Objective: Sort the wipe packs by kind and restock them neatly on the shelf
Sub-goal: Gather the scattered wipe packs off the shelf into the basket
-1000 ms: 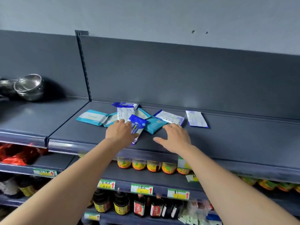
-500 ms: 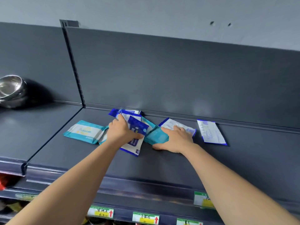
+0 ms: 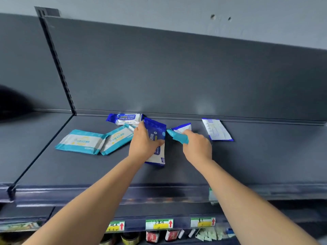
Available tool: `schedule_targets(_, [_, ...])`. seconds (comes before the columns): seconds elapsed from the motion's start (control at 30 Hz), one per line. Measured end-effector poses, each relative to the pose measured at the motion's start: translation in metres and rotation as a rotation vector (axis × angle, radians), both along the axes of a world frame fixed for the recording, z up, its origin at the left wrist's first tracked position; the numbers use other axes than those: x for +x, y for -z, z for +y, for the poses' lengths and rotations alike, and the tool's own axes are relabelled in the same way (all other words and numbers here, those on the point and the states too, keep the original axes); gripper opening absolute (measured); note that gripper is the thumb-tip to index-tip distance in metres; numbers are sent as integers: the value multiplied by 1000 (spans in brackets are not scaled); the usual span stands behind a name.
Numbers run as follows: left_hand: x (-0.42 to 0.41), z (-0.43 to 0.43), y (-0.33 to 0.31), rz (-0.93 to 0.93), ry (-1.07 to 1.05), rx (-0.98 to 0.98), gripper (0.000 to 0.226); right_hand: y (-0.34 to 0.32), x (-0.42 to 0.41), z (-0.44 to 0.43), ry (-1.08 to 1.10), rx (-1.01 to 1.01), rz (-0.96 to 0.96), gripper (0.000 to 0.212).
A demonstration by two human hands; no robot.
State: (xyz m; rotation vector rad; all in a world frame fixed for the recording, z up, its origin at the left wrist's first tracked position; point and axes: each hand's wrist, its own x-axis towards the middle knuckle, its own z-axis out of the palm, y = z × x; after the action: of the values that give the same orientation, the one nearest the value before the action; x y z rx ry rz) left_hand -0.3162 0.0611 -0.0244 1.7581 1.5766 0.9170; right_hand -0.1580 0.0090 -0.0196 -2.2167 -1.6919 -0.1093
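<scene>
Bare shelf deck (image 3: pixel 265 161) open to the right and along the front edge, teal packs (image 3: pixel 95 141) crowding the left — blue packs (image 3: pixel 124 119) lining the back lip, back panel (image 3: pixel 177 76) closing off behind.

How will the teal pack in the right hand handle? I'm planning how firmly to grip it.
The teal pack probably flexes: it bends where the right hand pinches it. Its glossy film looks slippery. It seems light, lifted by one end.

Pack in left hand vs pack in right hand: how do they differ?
The left hand holds a dark blue and white pack; the right hand holds a teal pack. The blue pack shows its printed face, end pointing up; the teal one is mostly hidden, only one end showing. Both are lifted off the shelf.
</scene>
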Motion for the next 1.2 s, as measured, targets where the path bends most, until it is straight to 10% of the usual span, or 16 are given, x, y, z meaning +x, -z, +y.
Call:
schedule_targets(0.43, [49, -113, -20, -279, 50, 63, 85, -32, 4, -106, 66, 442, 820, 34])
schedule_targets(1.2, [135, -404, 29, -225, 654, -65, 71, 20, 55, -449, 598, 620, 823, 30])
